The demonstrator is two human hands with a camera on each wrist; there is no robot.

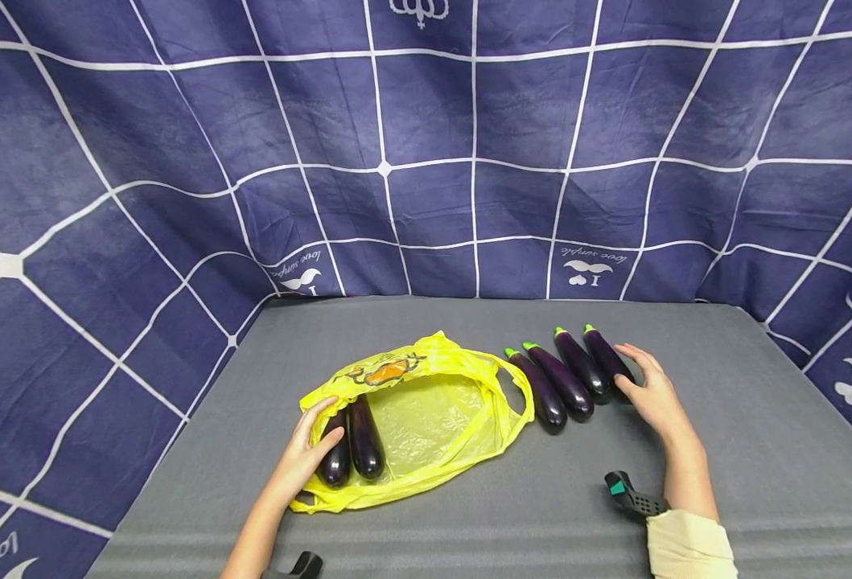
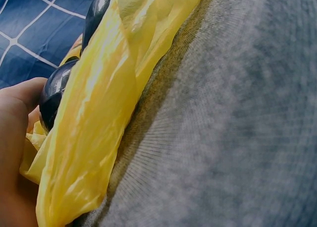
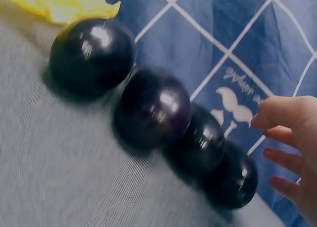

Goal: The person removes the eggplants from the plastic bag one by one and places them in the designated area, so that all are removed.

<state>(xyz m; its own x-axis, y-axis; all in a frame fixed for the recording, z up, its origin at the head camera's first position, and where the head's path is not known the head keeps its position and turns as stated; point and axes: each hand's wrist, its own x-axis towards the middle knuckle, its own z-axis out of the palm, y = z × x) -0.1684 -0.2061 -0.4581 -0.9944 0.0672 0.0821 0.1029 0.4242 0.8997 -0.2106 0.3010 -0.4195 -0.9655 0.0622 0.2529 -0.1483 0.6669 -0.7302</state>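
A yellow plastic bag (image 1: 436, 426) lies on its side with its mouth spread toward me. Inside its left part are two dark purple eggplants (image 1: 365, 442), side by side. My left hand (image 1: 302, 458) grips the bag's left edge, its thumb over the leftmost eggplant (image 2: 54, 90); some of its fingers are hidden by the bag. To the right of the bag, several eggplants (image 1: 559, 378) with green stem ends lie in a slanted row. My right hand (image 1: 653, 398) is over the lower end of the rightmost eggplant (image 3: 233, 180), fingers spread and holding nothing.
A grey cloth-covered table (image 1: 512, 515) carries everything. Behind it and along both sides hangs a blue curtain (image 1: 426, 201) with white grid lines. Black straps with small devices (image 1: 635, 498) are worn on the wrists.
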